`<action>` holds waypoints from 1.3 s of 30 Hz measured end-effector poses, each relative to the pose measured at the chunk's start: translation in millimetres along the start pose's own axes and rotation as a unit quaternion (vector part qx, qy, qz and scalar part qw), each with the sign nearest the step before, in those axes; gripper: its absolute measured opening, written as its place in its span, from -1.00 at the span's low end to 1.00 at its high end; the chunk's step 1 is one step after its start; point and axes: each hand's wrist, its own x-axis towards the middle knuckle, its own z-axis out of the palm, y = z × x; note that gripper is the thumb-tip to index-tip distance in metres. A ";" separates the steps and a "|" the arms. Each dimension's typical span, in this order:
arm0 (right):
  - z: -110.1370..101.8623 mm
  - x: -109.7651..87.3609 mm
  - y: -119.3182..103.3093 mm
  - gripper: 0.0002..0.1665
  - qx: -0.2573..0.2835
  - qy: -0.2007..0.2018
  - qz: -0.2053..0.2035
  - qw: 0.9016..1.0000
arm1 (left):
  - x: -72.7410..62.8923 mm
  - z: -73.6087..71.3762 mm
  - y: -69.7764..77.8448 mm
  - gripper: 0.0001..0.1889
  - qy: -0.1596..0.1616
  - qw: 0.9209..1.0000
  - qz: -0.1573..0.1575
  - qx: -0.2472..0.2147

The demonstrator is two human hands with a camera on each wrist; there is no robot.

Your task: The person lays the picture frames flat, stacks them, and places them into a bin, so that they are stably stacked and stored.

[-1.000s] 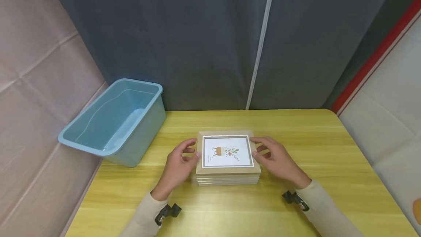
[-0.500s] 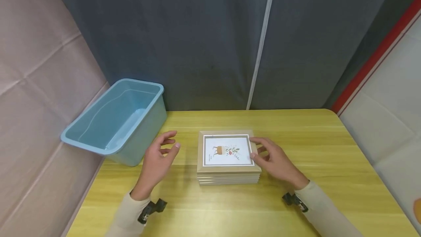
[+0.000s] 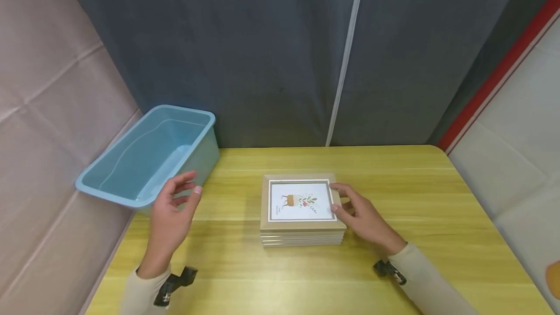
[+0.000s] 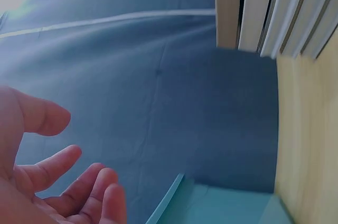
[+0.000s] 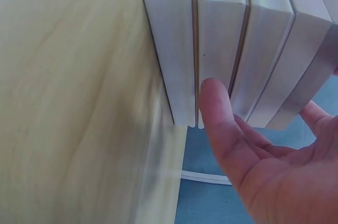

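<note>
A stack of several wood-edged picture frames (image 3: 302, 239) lies in the middle of the table, its edges roughly lined up. The top picture frame (image 3: 302, 201) shows a print of a plant in a brown pot on legs. My right hand (image 3: 369, 220) touches the stack's right side, with thumb and index finger at the top frame's edge. In the right wrist view, one finger (image 5: 216, 102) lies against the side of the stacked frames. My left hand (image 3: 170, 220) is in the air left of the stack, fingers loosely bent and holding nothing, before the blue tub (image 3: 205, 154).
The tub stands at the table's back left, next to the pale wall covering (image 3: 57, 111). A dark curtain (image 3: 245, 62) hangs behind the wood-look table (image 3: 393, 174). A white panel with a red band (image 3: 494, 81) borders the right side.
My left hand has left the stack's left side and moved left, to the front of the tub. The right hand stays at the stack's right edge, almost still. The stack has not shifted visibly.
</note>
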 end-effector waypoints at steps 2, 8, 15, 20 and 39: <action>1.3 0.1 1.0 -0.35 0.003 0.000 0.001 1.000 | 0.0 -7.2 -0.9 -0.60 0.019 1.000 -0.004 0.007; 2.3 -0.9 2.1 -0.36 0.009 -0.006 0.001 1.000 | 0.1 -27.6 -7.6 -0.60 0.084 0.995 -0.024 0.038; 1.1 -2.5 1.1 -0.34 0.018 -0.009 0.015 1.000 | -3.7 -35.6 -16.6 -0.59 0.162 0.984 -0.052 0.054; 1.1 -1.8 2.8 -0.33 0.021 -0.008 0.017 1.000 | -4.2 -39.7 -26.9 -0.57 0.212 0.972 -0.080 0.065; 0.4 -1.7 4.5 -0.33 0.042 -0.012 0.023 0.999 | 12.5 -52.9 -69.2 -0.29 0.218 0.944 -0.244 -0.048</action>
